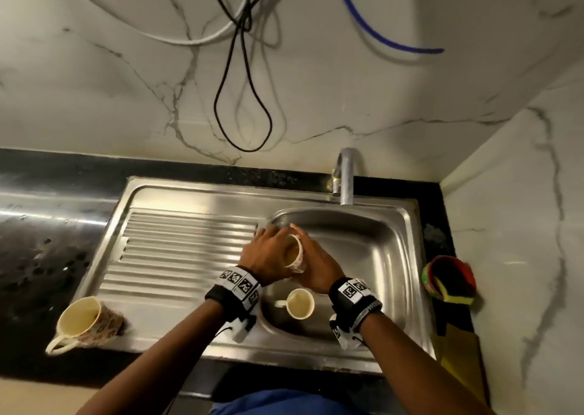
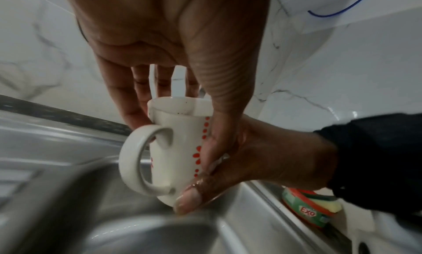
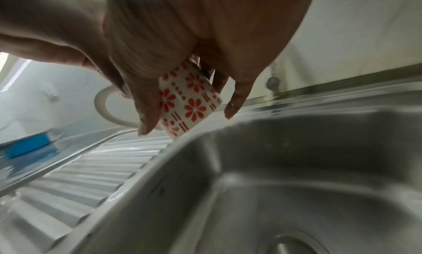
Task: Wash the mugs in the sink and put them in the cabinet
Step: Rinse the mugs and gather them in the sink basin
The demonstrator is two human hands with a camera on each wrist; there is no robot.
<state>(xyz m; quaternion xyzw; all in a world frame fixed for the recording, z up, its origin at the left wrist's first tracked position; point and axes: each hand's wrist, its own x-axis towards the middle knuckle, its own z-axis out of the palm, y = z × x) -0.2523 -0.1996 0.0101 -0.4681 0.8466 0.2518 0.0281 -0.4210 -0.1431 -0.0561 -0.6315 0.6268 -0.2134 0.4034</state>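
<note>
Both hands hold a white mug with red flowers (image 1: 295, 253) tilted over the steel sink basin (image 1: 363, 240). My left hand (image 1: 268, 250) has its fingers at the rim (image 2: 180, 104) and its thumb down the mug's side. My right hand (image 1: 316, 269) wraps the mug's body (image 3: 189, 99) near the base, thumb under it (image 2: 189, 200). The mug's handle (image 2: 134, 160) points away from both palms. A second cream mug (image 1: 300, 303) stands upright in the basin below my wrists. A third, flower-patterned mug (image 1: 88, 319) lies tilted on the black counter at the left.
The faucet (image 1: 346, 174) stands behind the basin, with no water seen running. The ribbed drainboard (image 1: 177, 256) lies left of the basin. A dish-soap tub with a sponge (image 1: 448, 277) sits on the right ledge, a yellow cloth (image 1: 458, 351) nearer me. Cables (image 1: 243, 98) hang on the marble wall.
</note>
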